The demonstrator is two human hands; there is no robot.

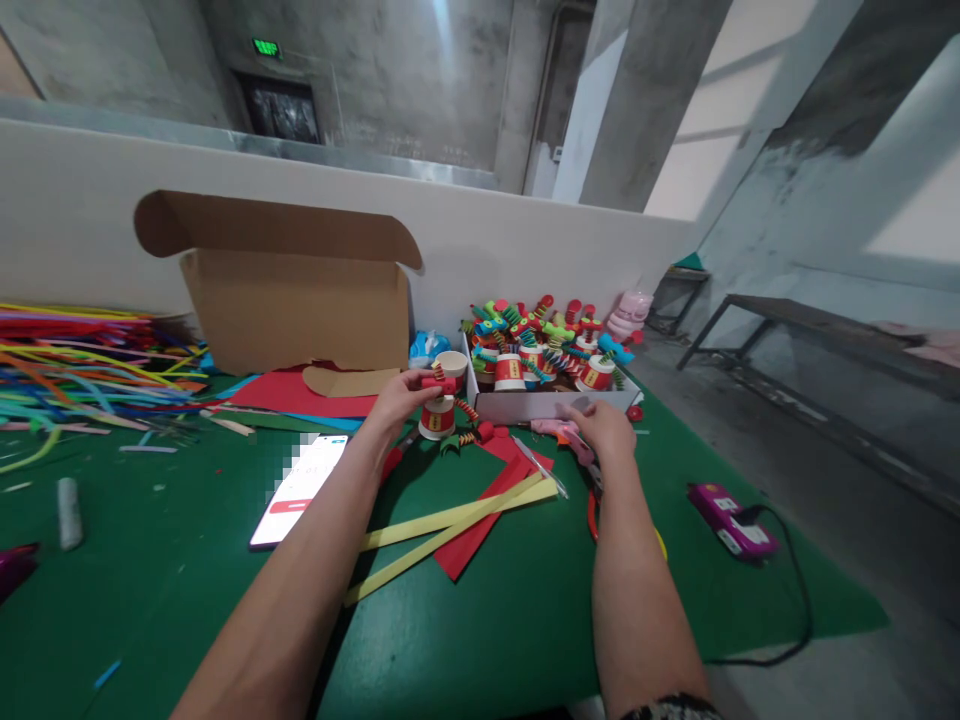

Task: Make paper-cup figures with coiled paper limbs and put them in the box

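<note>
My left hand (401, 400) is closed, thumb and fingers pinching a red paper piece (439, 384) at the top of a paper cup figure (437, 418). Striped folded-paper limbs (466, 410) stick out from this red-and-white cup. Another paper cup (451, 366) stands just behind it. My right hand (606, 432) is over a pink glue gun (561, 430) in front of the white box; its thumb and fingers look slightly apart, and the gun's handle shows below them. Scissors (593, 515) lie partly hidden under my right forearm.
The white box (551, 405) is full of finished cup figures (517, 350). Yellow strips (450, 520) and red paper (480, 530) lie between my arms. A lit phone (307, 490) and colourful strips (97, 370) are leftward, a cardboard box (300, 310) behind, a purple device with cable (731, 520) rightward.
</note>
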